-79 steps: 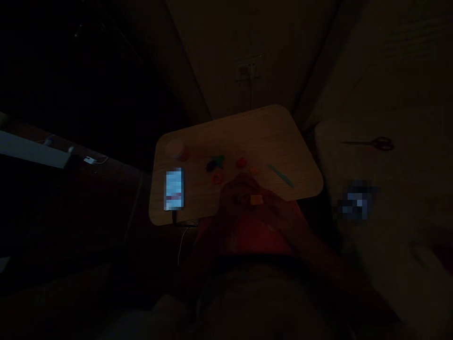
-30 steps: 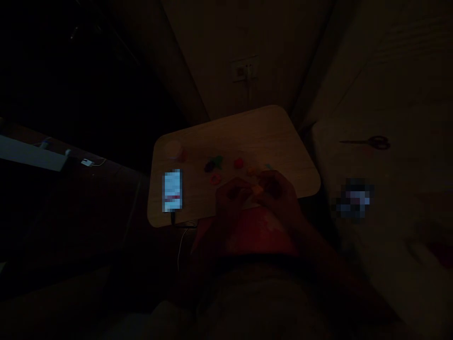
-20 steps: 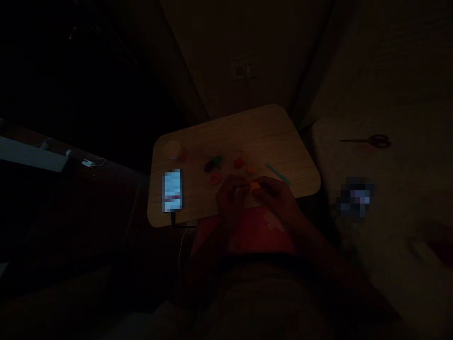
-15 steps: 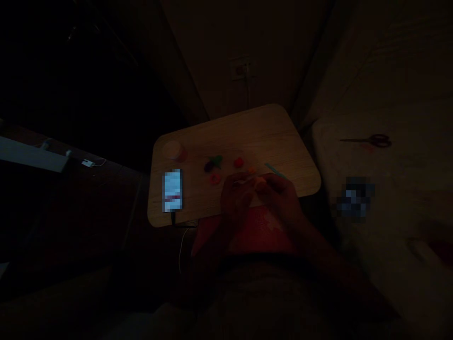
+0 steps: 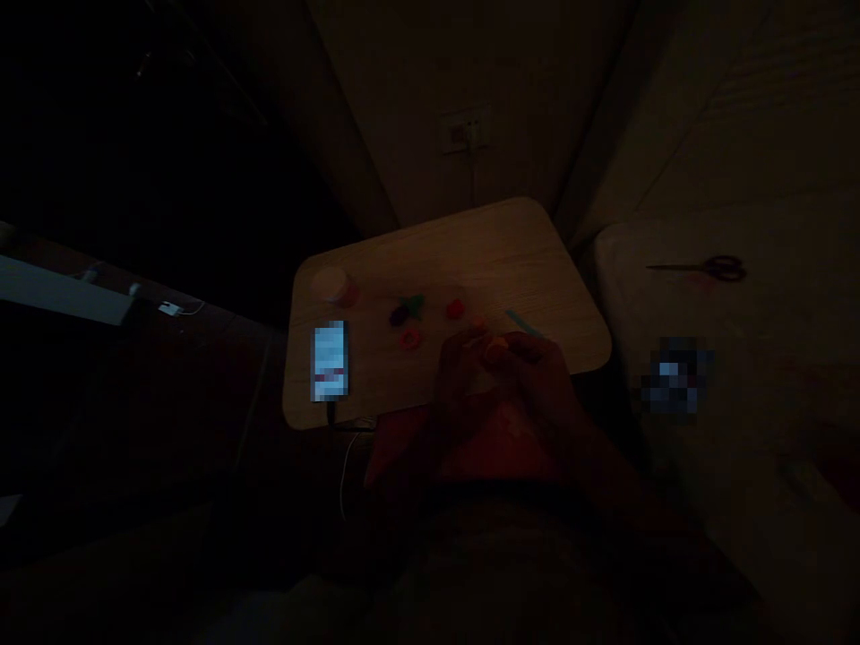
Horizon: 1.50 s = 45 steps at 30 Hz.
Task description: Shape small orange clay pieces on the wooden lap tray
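Observation:
The scene is very dark. My right hand (image 5: 543, 367) pinches a small orange lump (image 5: 495, 347), which looks like modelling clay, at its fingertips. Close beside it, my left hand (image 5: 460, 369) has its fingers curled in; shadow hides whether they touch the lump or hold anything. Just beyond the fingers lies a smaller orange piece (image 5: 477, 322). A red lump (image 5: 455, 309), a red ring (image 5: 409, 339), a green piece (image 5: 414, 307) and a dark purple piece (image 5: 399, 314) rest on the wooden tabletop (image 5: 470, 246). A thin blue strip (image 5: 522, 322) lies beyond my right hand.
A lit phone (image 5: 329, 362), its screen blurred out, lies at the table's left with a cable. Behind it stands a small tub (image 5: 332, 285). Scissors (image 5: 712, 267) lie on a pale surface to the right. Something red (image 5: 497, 443) is below the table's front edge.
My left hand has shifted slightly right and its fingers have drawn in. The orange lump in my right hand shows more plainly. The view has moved a little.

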{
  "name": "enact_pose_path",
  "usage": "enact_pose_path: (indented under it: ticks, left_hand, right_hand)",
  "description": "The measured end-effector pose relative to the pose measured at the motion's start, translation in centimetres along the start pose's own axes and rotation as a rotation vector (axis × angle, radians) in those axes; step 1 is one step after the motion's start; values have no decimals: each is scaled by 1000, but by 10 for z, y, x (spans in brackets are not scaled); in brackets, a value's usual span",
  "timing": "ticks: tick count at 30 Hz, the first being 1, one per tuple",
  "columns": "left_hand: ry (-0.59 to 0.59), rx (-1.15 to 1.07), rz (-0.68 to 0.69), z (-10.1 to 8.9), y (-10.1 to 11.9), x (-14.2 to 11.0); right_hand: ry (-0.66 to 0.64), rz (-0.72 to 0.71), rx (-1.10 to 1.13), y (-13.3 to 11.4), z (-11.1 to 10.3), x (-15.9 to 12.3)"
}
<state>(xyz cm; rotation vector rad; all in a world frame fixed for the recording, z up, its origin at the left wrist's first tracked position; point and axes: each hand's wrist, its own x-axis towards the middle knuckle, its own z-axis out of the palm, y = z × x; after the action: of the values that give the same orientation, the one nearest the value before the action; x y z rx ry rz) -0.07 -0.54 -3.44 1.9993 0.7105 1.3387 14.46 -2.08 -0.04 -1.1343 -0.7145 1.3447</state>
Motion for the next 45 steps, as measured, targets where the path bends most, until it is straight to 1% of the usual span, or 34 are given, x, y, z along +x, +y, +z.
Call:
enact_pose_path:
  ticks: [2, 3, 4, 6, 7, 9, 12, 14, 16, 21, 23, 27, 29, 32, 34, 36, 38, 40, 42, 45]
  left_hand:
    - [64, -37, -57, 2, -1, 1]
    - [64, 3, -75, 2, -1, 2]
    - [93, 70, -54, 0, -2, 4]
    - [171, 209, -60, -8, -2, 9]
    - [172, 240, -48, -13, -1, 11]
    - [90, 256, -38, -22, 1, 15]
    - [-22, 231, 11, -30, 7, 19]
    - [-60, 230, 35, -32, 10, 22]
    - [-79, 234, 28, -33, 10, 24]
    - [-75, 180, 31, -33, 0, 28]
    - [-64, 143, 13, -32, -5, 27]
    - [-35, 76, -96, -27, -10, 23]
    - [-32, 31, -150, -24, -9, 20]
    - [-67, -64, -228, -21, -5, 18]
    - [-70, -128, -284, -21, -4, 18]
    - [-29, -192, -325, -22, -5, 19]
    - [23, -248, -322, -22, -7, 20]
    - [47, -256, -280, -23, -8, 21]
    - [29, -171, -248, -25, -8, 22]
    - [-41, 2, -201, -30, -5, 25]
  right_hand:
    - [-45, 32, 6, 2, 1, 0]
    - [-66, 50, 12, 3, 1, -1]
    - [-89, 65, 20, 4, 2, -1]
    - [-146, 88, 31, 5, 1, -2]
    - [-175, 100, 30, 5, 0, -3]
    - [-205, 116, 33, 5, -2, -4]
    - [-186, 148, 40, 3, -7, -3]
    - [-168, 170, 46, 2, -9, -2]
    - [-159, 167, 38, 2, -9, -1]
    - [-161, 122, -11, 7, -5, -3]
    - [-170, 112, -15, 8, -2, -3]
    - [-157, 125, -9, 8, 1, -2]
    - [-147, 148, 10, 10, -3, 0]
    - [-135, 150, -10, 12, -13, 6]
    - [-164, 130, -80, 11, -19, 9]
    - [-217, 100, -124, 8, -22, 12]
    - [-250, 78, -99, 5, -22, 14]
    - [-267, 85, -73, 2, -20, 13]
    - [-276, 110, -96, 1, -17, 12]
    - [-273, 124, -142, -2, -15, 10]
